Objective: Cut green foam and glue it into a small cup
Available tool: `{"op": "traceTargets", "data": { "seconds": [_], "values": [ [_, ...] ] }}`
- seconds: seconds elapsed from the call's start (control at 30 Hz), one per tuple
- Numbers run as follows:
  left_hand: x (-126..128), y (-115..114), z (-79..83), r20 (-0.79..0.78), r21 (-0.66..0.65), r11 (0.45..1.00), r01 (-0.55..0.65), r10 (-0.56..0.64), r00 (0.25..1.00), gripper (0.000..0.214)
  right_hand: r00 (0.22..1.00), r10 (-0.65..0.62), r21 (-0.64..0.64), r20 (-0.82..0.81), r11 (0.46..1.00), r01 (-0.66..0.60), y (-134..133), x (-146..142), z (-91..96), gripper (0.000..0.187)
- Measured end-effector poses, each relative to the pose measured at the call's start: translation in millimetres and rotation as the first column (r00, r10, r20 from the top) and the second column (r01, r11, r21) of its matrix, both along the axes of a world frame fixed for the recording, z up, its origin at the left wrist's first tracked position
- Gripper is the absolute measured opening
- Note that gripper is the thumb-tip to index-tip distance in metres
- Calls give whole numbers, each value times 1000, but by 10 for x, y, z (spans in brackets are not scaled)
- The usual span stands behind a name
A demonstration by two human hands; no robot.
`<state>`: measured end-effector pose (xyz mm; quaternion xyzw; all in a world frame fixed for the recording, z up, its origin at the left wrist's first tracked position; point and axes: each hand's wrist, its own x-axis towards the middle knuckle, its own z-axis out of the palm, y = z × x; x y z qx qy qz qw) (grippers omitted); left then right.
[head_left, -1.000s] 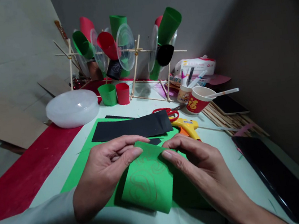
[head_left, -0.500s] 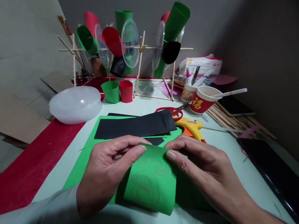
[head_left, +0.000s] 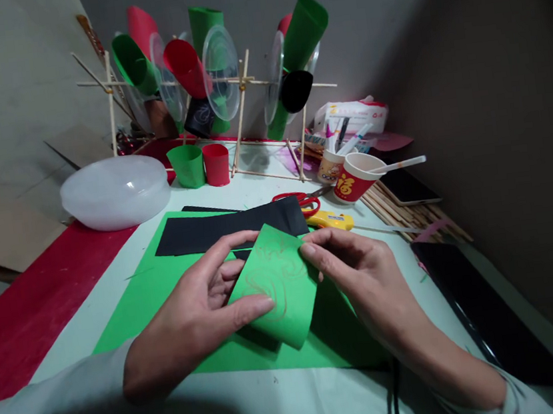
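Both my hands hold a small piece of green foam sheet (head_left: 279, 287) with faint swirls drawn on it, bent into a curve above the table. My left hand (head_left: 203, 310) grips its left side, thumb on top and fingers behind. My right hand (head_left: 352, 271) pinches its right edge. Under it lies a large green sheet (head_left: 137, 304), with black strips (head_left: 218, 227) across its far end.
Red scissors (head_left: 298, 201) and a yellow glue gun (head_left: 328, 219) lie behind the strips. A red paper cup (head_left: 354, 180) with a spoon, a pen cup, a white dome lid (head_left: 116, 192), green and red cups and a stick frame (head_left: 238, 104) with cones stand further back. A black tablet (head_left: 476, 317) lies on the right.
The green piece has been lifted and turned, now tilted with one corner up. My left thumb moved down its left side. The view shifted a little.
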<state>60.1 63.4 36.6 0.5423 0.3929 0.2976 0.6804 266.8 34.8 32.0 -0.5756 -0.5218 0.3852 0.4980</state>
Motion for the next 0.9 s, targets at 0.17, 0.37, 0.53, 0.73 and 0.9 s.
{"op": "traceTargets", "data": {
  "seconds": [0.17,0.37,0.53,0.73,0.9],
  "values": [
    [16,20,-15,20,-65,998,27,-26,999,54,989,3,-27,-150,1000,-8,66,63,-48,16],
    [9,40,-37,-1,-27,998,59,-59,998,54,984,8,-56,-180,998,-18,81,70,-63,19],
    [7,36,-67,-74,63,998,4,0,997,67,978,2,-84,-209,996,-20,83,60,-57,19],
    [12,19,-4,-265,165,983,81,-35,964,30,986,13,-44,-164,999,-21,69,40,-36,16],
    [29,23,22,-300,219,969,118,-48,953,16,989,13,-9,-147,1000,-14,61,21,-16,16]
  ]
}}
